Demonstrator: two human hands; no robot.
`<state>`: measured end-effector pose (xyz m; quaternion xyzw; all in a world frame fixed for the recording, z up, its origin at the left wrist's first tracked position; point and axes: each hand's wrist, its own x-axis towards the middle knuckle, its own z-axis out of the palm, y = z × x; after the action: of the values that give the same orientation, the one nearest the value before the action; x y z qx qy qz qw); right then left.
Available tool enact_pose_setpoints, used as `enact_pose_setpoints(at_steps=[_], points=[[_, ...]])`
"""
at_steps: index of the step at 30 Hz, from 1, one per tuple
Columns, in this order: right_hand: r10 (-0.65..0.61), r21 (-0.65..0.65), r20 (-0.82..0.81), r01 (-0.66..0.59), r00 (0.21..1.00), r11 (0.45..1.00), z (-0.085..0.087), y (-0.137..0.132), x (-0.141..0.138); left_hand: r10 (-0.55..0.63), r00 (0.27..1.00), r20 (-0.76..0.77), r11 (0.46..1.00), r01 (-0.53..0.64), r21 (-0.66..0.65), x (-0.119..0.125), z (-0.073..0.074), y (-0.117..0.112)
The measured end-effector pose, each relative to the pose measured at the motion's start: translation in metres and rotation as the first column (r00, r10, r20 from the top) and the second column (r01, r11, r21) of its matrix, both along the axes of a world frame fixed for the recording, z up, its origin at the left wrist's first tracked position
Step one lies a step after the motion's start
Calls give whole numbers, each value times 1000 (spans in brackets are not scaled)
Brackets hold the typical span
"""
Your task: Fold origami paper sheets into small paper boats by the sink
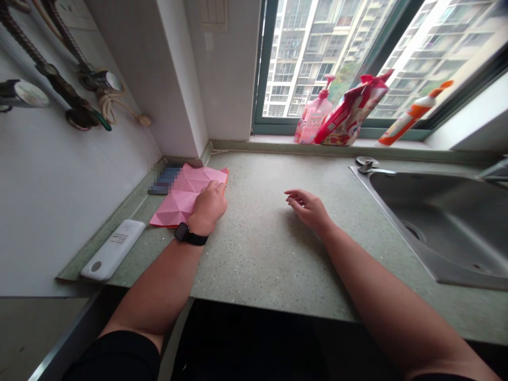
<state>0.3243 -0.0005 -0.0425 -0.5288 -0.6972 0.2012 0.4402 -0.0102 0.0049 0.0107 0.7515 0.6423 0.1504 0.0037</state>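
A creased sheet of pink paper point(177, 197), with an orange edge showing underneath, lies on the left part of the counter. Its surface carries a pattern of triangular folds. My left hand point(209, 205), with a black watch on the wrist, rests over the paper's right side. The fingers are bent round its right edge, and the fingertips are partly hidden. Over the middle of the counter hangs my right hand point(308, 207), fingers loosely curved and apart, holding nothing.
A white oblong device point(115, 248) lies at the counter's left end, near a blurred dark flat item point(163, 180). A steel sink point(452, 217) is set in on the right. On the windowsill stand a pink pump bottle point(315, 117), a red pouch point(351, 114) and an orange-white bottle point(408, 120).
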Motion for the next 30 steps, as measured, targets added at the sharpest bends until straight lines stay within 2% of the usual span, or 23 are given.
enact_pose_setpoints(at_steps=[5, 7, 10, 14, 16, 18, 19, 21, 23, 24, 27, 30], points=[[15, -9, -16, -15, 1000, 1000, 2, 0, -3, -5, 990, 138, 982, -21, 187, -6, 9, 2], [53, -29, -49, -55, 997, 998, 4, -3, -6, -67, 980, 189, 957, 9, 289, -4, 12, 0], [178, -116, -171, -199, 969, 973, 10, -11, -16, -206, 952, 226, 903, 96, 419, 6, 16, -11], [333, -224, -437, -459, 836, 860, 21, -27, -35, -393, 891, 228, 846, 253, 469, 28, 18, -34], [354, -228, -551, -544, 756, 808, 26, -33, -43, -470, 849, 242, 831, 333, 447, 39, 16, -45], [336, -220, -630, -576, 700, 787, 28, -37, -49, -545, 792, 276, 807, 406, 429, 50, 13, -53], [313, -219, -654, -568, 689, 793, 28, -38, -52, -586, 752, 301, 790, 447, 420, 54, 11, -56], [243, -235, -655, -498, 716, 835, 26, -35, -53, -666, 663, 341, 743, 552, 378, 60, 9, -61], [149, -263, -592, -364, 792, 893, 22, -29, -49, -712, 600, 364, 699, 651, 296, 62, 10, -63], [101, -272, -544, -289, 833, 918, 20, -25, -45, -716, 592, 370, 690, 681, 247, 62, 11, -63], [-36, -273, -417, -88, 908, 958, 15, -12, -27, -664, 647, 375, 733, 663, 153, 57, 12, -59], [-113, -219, -291, 49, 950, 974, 15, -3, -6, -604, 720, 341, 791, 593, 147, 49, 7, -48]])
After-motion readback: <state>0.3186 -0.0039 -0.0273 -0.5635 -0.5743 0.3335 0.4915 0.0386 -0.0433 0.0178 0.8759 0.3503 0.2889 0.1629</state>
